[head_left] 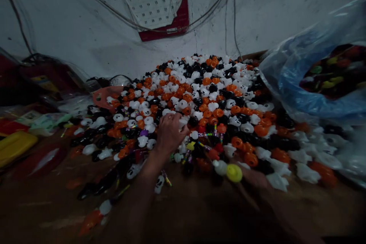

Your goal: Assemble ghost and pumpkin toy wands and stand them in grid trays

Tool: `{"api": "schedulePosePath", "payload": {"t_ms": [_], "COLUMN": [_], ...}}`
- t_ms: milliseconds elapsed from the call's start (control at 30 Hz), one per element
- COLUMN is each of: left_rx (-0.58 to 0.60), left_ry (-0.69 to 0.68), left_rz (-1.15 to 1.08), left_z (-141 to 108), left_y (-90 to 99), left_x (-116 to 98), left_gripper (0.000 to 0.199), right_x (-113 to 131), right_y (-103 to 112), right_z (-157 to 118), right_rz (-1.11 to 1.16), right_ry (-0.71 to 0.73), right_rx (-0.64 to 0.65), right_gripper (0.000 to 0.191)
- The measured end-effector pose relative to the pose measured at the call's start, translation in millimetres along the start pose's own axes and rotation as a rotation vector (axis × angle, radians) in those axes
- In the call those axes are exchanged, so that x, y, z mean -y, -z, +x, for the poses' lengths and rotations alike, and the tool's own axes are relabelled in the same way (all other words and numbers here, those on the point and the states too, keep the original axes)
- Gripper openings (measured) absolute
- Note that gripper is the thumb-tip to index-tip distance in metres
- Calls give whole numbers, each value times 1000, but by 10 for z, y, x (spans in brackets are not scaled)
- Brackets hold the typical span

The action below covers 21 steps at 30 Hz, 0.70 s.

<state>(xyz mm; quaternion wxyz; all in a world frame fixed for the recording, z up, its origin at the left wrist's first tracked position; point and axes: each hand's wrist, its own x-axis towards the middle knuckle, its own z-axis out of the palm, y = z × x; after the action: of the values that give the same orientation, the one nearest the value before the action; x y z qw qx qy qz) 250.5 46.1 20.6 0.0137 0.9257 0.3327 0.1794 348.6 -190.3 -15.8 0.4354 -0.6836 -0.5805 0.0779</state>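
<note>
My left hand (170, 131) reaches into the front of a large heap of small plastic figures. Its fingers and thumb close around a white plastic ghost piece (183, 122), partly hidden by the hand. Low at the right, my right hand (254, 180) is dim and blurred, its fingers wrapped behind a toy piece with a yellow round end (233, 173) and a whitish ribbed end. Orange pumpkin pieces (237, 143), black pieces and white ghost faces surround both hands. Between the hands lie a yellow star piece (190, 145) and several thin colourful patterned sticks (221, 137).
A clear and blue plastic bag (288, 80) holding colourful pieces stands at the right. An orange plastic basket (100, 97) lies at the heap's left. Far left are a yellow object (17, 146) and plastic packets. Behind are a wall calendar (156, 0) and hanging cables.
</note>
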Motion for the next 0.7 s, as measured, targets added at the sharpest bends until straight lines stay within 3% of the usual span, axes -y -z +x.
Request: {"api": "schedulePosePath", "payload": {"t_ms": [67, 133, 233, 300, 367, 467, 600, 700], "left_rx": [42, 193, 473, 550, 500, 359, 284, 309], "left_ry": [-37, -31, 80, 186, 321, 432, 316, 270], "left_rz": [-139, -453, -963, -1184, -1269, -1178, -1033, -968], "left_z": [-147, -343, -642, -783, -853, -854, -819, -824], "left_y": [189, 286, 237, 145, 64, -7, -47, -54], "left_x": [-8, -41, -134, -209, -271, -317, -312, -304], "left_gripper": [36, 33, 27, 24, 26, 35, 40, 44], "right_x": [-47, -93, -115, -106, -96, -89, -56, -24], "right_y": [125, 181, 158, 117, 88, 81, 105, 114], "right_z": [205, 365, 482, 489, 462, 402, 351, 350], "right_rz": [-86, -156, -229, -281, -329, -393, -421, -455], "right_ry": [101, 161, 164, 140, 120, 149, 199, 219], "right_rx": [22, 46, 138, 196, 236, 246, 282, 313], "right_gripper": [23, 25, 30, 31, 32, 35, 33, 33]}}
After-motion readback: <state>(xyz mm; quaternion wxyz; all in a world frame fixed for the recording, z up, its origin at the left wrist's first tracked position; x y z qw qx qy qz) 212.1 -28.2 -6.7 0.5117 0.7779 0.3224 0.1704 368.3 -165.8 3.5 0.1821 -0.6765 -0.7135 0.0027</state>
